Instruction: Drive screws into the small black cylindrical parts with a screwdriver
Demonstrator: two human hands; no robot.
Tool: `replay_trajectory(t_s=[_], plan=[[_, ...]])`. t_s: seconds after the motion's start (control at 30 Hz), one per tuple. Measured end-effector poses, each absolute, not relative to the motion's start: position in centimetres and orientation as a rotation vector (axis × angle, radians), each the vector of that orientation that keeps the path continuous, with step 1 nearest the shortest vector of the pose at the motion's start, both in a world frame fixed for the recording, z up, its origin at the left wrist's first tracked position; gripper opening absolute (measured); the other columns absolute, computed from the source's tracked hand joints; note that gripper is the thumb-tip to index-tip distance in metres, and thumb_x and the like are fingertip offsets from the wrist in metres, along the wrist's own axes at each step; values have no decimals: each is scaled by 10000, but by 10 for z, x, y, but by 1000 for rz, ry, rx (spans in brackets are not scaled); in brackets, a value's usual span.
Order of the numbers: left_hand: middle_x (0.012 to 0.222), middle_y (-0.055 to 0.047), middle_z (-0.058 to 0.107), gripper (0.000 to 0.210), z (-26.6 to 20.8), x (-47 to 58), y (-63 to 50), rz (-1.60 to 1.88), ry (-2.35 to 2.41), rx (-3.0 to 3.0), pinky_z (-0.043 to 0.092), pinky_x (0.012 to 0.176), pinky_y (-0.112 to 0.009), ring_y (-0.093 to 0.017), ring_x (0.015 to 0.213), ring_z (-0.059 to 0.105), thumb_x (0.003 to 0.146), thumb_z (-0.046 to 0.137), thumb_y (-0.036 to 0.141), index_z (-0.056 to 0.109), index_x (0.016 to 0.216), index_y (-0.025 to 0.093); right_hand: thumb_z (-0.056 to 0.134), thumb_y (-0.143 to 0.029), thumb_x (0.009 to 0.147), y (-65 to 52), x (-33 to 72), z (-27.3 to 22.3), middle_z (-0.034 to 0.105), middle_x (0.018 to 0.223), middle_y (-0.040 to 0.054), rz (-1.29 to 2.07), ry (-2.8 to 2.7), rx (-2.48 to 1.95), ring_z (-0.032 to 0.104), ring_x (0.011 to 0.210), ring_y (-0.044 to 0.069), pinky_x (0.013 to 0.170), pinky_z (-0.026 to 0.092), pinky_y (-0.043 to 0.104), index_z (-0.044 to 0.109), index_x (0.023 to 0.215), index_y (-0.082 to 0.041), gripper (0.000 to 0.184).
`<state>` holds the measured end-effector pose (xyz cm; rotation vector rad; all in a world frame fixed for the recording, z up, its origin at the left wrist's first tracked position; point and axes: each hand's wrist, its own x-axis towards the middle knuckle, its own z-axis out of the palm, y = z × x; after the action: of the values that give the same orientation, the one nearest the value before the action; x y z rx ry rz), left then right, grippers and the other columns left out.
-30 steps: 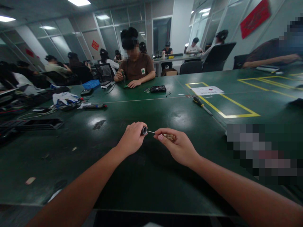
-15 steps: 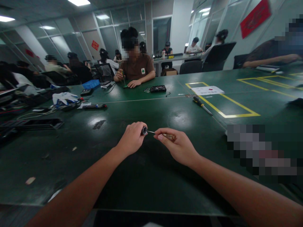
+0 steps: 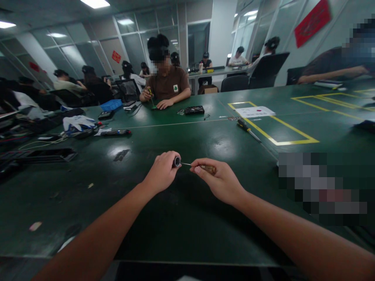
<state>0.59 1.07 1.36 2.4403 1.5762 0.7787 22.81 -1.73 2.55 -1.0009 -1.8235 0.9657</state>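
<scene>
My left hand point(image 3: 164, 169) is closed around a small dark cylindrical part point(image 3: 176, 161) whose round, hollow end with a pale ring faces me. Most of that part is hidden by the fingers. In my right hand point(image 3: 218, 175) is a screwdriver point(image 3: 208, 168) with a translucent amber handle, pinched between thumb and fingers. Its thin metal shaft points left and its tip meets the rim of the cylindrical part; whether it sits inside cannot be made out. Both hands are held above the green table point(image 3: 181, 230).
A black-and-yellow screwdriver point(image 3: 248, 130) lies right, near a paper sheet point(image 3: 254, 112). Leftward are white-and-blue gloves point(image 3: 77, 123), a dark pen-like tool point(image 3: 115, 132) and a blue bin point(image 3: 111, 105). Across the table a person point(image 3: 168, 84) works beside a black box point(image 3: 194, 110).
The view has shifted very slightly. Both hands keep nearly the same pose, with the screwdriver tip still at the cylindrical part.
</scene>
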Motion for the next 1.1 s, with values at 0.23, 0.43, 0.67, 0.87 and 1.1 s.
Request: replay_trajectory(t_s=[0.23, 0.43, 0.67, 0.87, 1.1], plan=[[975, -36, 647, 110, 14, 7, 10, 798, 1566, 2425, 436, 848, -399, -231, 916, 590, 920, 606, 146, 592, 1013, 204, 714, -360, 906, -13, 229, 23, 787, 967, 50, 1226, -1587, -832, 742, 938, 217, 879, 559, 369, 755, 1028, -216, 193], [972, -34, 644, 108, 15, 7, 9, 813, 1554, 2429, 438, 846, -391, -221, 905, 585, 922, 602, 144, 592, 1013, 202, 739, -376, 893, -10, 228, 19, 789, 956, 54, 1295, -1530, -816, 742, 924, 208, 890, 560, 377, 765, 1030, -213, 214], [977, -45, 653, 109, 16, 8, 9, 796, 1557, 2445, 437, 843, -394, -232, 920, 596, 919, 599, 146, 593, 1017, 194, 760, -400, 876, -9, 226, 18, 792, 956, 58, 1331, -1486, -815, 739, 921, 211, 908, 561, 396, 774, 1031, -214, 242], [978, -42, 652, 107, 15, 7, 8, 811, 1555, 2441, 433, 849, -391, -232, 919, 593, 921, 594, 155, 592, 1017, 202, 694, -398, 923, -9, 226, 17, 791, 989, 69, 1397, -1441, -748, 735, 935, 210, 921, 560, 401, 782, 1054, -201, 252], [1000, -47, 654, 117, 17, 3, 11, 884, 1574, 2419, 440, 860, -396, -232, 945, 594, 909, 597, 139, 584, 1003, 207, 614, -337, 960, -9, 227, 18, 727, 822, 36, 1387, -1619, -924, 651, 742, 164, 742, 525, 343, 718, 1244, -150, 356]])
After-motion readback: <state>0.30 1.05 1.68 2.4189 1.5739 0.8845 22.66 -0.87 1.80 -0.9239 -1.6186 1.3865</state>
